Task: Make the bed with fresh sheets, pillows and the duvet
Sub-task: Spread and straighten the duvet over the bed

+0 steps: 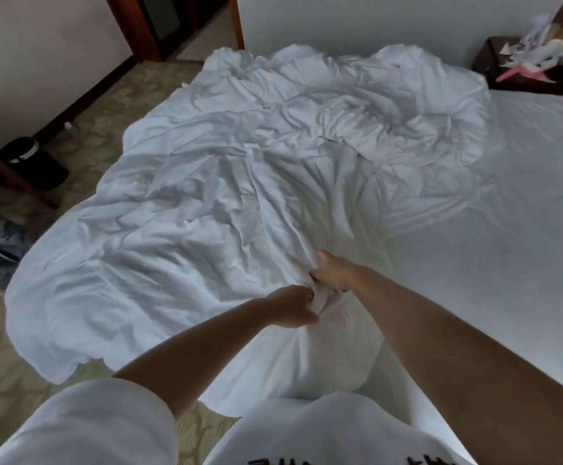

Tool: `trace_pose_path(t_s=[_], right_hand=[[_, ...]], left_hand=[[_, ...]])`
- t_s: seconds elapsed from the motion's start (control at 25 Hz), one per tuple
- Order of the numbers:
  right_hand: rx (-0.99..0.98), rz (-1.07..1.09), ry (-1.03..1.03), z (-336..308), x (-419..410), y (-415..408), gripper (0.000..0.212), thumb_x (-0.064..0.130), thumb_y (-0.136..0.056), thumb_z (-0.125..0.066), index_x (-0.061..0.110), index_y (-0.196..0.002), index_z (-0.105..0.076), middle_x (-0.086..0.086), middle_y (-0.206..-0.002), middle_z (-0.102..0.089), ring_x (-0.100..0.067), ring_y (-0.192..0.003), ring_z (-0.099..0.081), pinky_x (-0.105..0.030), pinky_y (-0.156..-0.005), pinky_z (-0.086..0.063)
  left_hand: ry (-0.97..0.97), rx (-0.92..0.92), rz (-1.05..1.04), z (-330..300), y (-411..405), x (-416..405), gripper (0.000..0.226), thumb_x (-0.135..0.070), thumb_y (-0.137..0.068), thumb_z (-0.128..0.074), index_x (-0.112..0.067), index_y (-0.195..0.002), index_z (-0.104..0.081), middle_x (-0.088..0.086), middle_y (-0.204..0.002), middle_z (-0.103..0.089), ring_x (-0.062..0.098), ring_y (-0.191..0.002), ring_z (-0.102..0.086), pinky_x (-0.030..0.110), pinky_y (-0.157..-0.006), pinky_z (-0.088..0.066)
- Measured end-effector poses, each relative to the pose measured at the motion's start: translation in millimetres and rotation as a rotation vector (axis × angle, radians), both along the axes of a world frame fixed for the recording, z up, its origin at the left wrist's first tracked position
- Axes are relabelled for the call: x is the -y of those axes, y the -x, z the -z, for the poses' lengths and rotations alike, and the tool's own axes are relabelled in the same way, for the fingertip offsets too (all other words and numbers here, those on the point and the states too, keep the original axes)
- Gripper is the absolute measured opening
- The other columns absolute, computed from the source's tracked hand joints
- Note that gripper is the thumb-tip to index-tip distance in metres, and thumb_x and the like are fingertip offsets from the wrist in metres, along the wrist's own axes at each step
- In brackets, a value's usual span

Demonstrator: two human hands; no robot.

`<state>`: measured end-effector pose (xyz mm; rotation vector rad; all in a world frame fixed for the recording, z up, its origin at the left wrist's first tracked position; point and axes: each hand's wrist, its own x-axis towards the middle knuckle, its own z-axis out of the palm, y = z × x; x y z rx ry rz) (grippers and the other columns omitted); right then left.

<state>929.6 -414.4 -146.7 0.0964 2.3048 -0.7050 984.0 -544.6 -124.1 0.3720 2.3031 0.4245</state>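
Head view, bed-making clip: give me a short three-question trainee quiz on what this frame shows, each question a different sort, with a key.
1. True or false: the left hand and the right hand both grip the bunched white duvet.
2. Multiple choice: where does the crumpled duvet mostly lie? A) spread flat over the whole bed B) heaped on the left part of the bed, hanging over its left edge toward the floor C) entirely on the floor
3. Fill in: the smooth fitted sheet lies bare on the ___ side of the bed.

Key: 1 true; 2 B; 3 right
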Motion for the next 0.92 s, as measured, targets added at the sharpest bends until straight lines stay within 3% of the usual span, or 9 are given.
trace_pose_path(t_s=[0.12, 0.24, 0.32, 0.4, 0.56, 0.64, 0.76, 0.84, 0.92], right_hand=[[-0.001, 0.014, 0.024, 13, 18, 0, 0.054, 0.028, -0.096, -0.045, 0.016, -0.146, -0.029, -0.014, -0.141, -0.044, -0.032, -0.120, -0.048, -0.037, -0.097, -0.041], [-0.122, -0.059, 0.001, 24, 27, -9, 0.042, 0.021, -0.098, -0.039, 0.015, -0.140, -0.040, -0.013, -0.133, -0.053, -0.030, -0.118, -0.052, -0.034, -0.096, -0.039], [-0.178, -0.166, -0.044, 30, 30, -19, 0.040, 0.026, -0.099, -0.041, 0.017, -0.139, -0.042, -0.009, -0.132, -0.055, -0.026, -0.117, -0.054, -0.034, -0.096, -0.041], [-0.171, -0.242, -0.072, 34, 34, -28, 0.054, 0.027, -0.095, -0.051, 0.020, -0.145, -0.033, -0.006, -0.141, -0.047, -0.024, -0.124, -0.049, -0.034, -0.102, -0.040], [-0.098, -0.318, -0.122, 38, 51, -42, 0.119, 0.033, -0.071, -0.077, 0.019, -0.152, 0.009, -0.003, -0.159, -0.006, -0.023, -0.145, -0.015, -0.038, -0.117, -0.018], [-0.136, -0.287, -0.163, 41, 56, -45, 0.130, 0.042, -0.066, -0.080, 0.020, -0.151, 0.015, -0.006, -0.158, -0.007, -0.024, -0.144, -0.016, -0.040, -0.116, -0.018], [-0.374, -0.210, -0.330, 45, 59, -41, 0.081, 0.034, -0.084, -0.062, 0.014, -0.148, -0.017, -0.008, -0.128, -0.054, -0.026, -0.112, -0.056, -0.035, -0.096, -0.042], [-0.462, -0.149, -0.405, 39, 60, -35, 0.043, 0.025, -0.089, -0.054, 0.014, -0.128, -0.042, -0.005, -0.104, -0.066, -0.026, -0.093, -0.065, -0.033, -0.082, -0.047], [-0.451, -0.084, -0.400, 30, 59, -29, 0.024, 0.018, -0.090, -0.051, 0.013, -0.113, -0.050, -0.007, -0.097, -0.068, -0.028, -0.089, -0.066, -0.033, -0.076, -0.048]], left_hand=[[-0.059, 0.065, -0.061, 21, 4, 23, 0.028, -0.024, -0.088, -0.058, -0.006, -0.110, -0.057, 0.009, -0.116, -0.055, 0.026, -0.104, -0.054, 0.028, -0.078, -0.041], [-0.176, 0.089, -0.237, 36, 16, 49, 0.003, -0.016, -0.085, -0.055, -0.013, -0.087, -0.055, 0.004, -0.094, -0.057, 0.020, -0.085, -0.053, 0.025, -0.064, -0.040], [-0.260, 0.057, -0.365, 41, 31, 68, 0.004, -0.012, -0.084, -0.053, -0.014, -0.086, -0.056, 0.003, -0.089, -0.058, 0.018, -0.083, -0.054, 0.024, -0.062, -0.039], [-0.351, 0.008, -0.497, 42, 48, 84, 0.007, -0.015, -0.081, -0.053, -0.015, -0.086, -0.058, 0.003, -0.084, -0.059, 0.018, -0.081, -0.053, 0.027, -0.065, -0.038], [-0.467, -0.097, -0.662, 42, 74, 90, 0.008, -0.013, -0.080, -0.051, -0.006, -0.077, -0.053, 0.003, -0.071, -0.048, 0.018, -0.070, -0.045, 0.033, -0.061, -0.035], [-0.555, -0.108, -0.663, 41, 80, 87, 0.008, -0.013, -0.078, -0.051, -0.006, -0.075, -0.050, 0.005, -0.070, -0.044, 0.018, -0.068, -0.041, 0.035, -0.061, -0.034], [-0.593, -0.101, -0.639, 38, 76, 87, 0.018, -0.008, -0.081, -0.056, -0.008, -0.068, -0.043, 0.000, -0.067, -0.039, 0.014, -0.065, -0.038, 0.027, -0.058, -0.032], [-0.570, -0.157, -0.667, 43, 63, 89, 0.021, -0.012, -0.083, -0.058, -0.014, -0.069, -0.042, -0.003, -0.068, -0.044, 0.014, -0.066, -0.043, 0.024, -0.058, -0.035], [-0.483, -0.292, -0.658, 51, 45, 90, 0.013, -0.024, -0.086, -0.060, -0.013, -0.090, -0.056, 0.001, -0.087, -0.059, 0.019, -0.083, -0.056, 0.029, -0.071, -0.045]])
